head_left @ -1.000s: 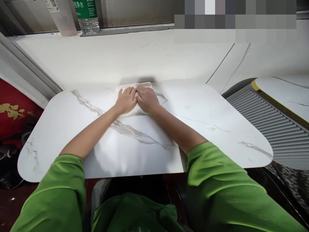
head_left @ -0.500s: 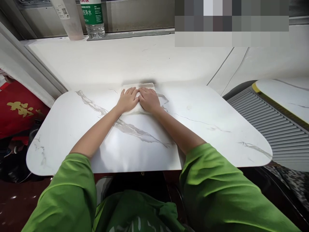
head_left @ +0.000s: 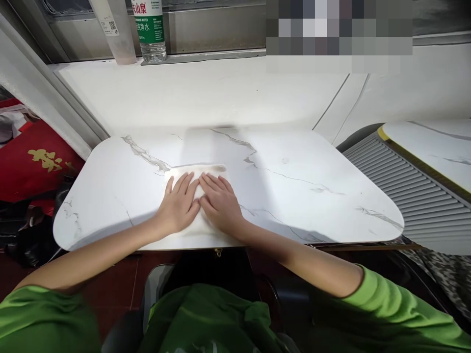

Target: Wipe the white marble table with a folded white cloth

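Note:
A white cloth (head_left: 206,226) lies flat on the white marble-patterned table (head_left: 301,171), close to the table's near edge. Pressed on its left half is my left hand (head_left: 178,203), palm down with the fingers spread. My right hand (head_left: 221,203) rests flat on the cloth's right half, fingers stretched forward. The two hands meet near the middle at thumbs and index fingers. Part of the cloth is hidden beneath them.
On the window ledge stand a clear plastic cup (head_left: 119,37) and a water bottle (head_left: 151,34) with a green label. A white wall (head_left: 221,93) borders the table's far side. Red bags (head_left: 40,162) sit at the left; a ribbed grey panel (head_left: 408,191) and another tabletop (head_left: 434,142) are at the right.
Both hands and the cloth have moved from the table's far edge by the wall back toward me. My elbows have bent outward. The view has shifted slightly.

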Available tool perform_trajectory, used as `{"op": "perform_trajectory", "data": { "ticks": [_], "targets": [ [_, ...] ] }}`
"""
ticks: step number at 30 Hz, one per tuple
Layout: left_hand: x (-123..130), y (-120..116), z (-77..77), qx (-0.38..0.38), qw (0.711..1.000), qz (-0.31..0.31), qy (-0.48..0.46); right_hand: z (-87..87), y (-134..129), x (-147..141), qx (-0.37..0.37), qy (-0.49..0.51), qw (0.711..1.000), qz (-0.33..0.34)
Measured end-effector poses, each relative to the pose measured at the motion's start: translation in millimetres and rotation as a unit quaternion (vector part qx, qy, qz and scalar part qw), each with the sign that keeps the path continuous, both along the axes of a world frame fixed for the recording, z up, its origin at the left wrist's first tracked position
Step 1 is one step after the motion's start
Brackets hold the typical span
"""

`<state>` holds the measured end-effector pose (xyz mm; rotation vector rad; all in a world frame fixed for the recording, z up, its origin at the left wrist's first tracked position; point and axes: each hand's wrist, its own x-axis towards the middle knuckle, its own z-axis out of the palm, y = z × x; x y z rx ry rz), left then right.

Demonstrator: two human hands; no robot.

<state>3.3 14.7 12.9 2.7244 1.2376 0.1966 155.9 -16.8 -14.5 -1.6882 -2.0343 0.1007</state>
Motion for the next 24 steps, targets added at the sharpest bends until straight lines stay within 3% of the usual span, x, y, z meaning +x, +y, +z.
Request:
{"op": "perform_trajectory", "data": {
  "ticks": [4,8,12,18,21,24],
  "targets": [
    [-13,-10,2.3,-0.003,1.0,0.008,0.005,1.9,-7,-10,0.013,-0.013,0.999,0.04],
    [-6,11,6.2,-0.025,0.998,0.048,0.034,3.7,22,-10,0.004,-0.044,0.997,0.056],
    [5,59,6.5,-0.019,0.995,0.092,0.038,3.9,80,-7,0.0,-0.058,0.996,0.062],
    [11,148,0.0,0.018,0.995,0.094,-0.003,1.9,170,-6,0.023,-0.076,0.996,0.049],
    [14,183,-2.9,0.026,0.996,0.08,-0.018,2.2,198,-7,0.033,-0.07,0.997,0.026],
    [16,202,-5.4,0.026,0.997,0.075,-0.022,3.4,211,-6,0.028,-0.067,0.997,0.003]
  ]
}}
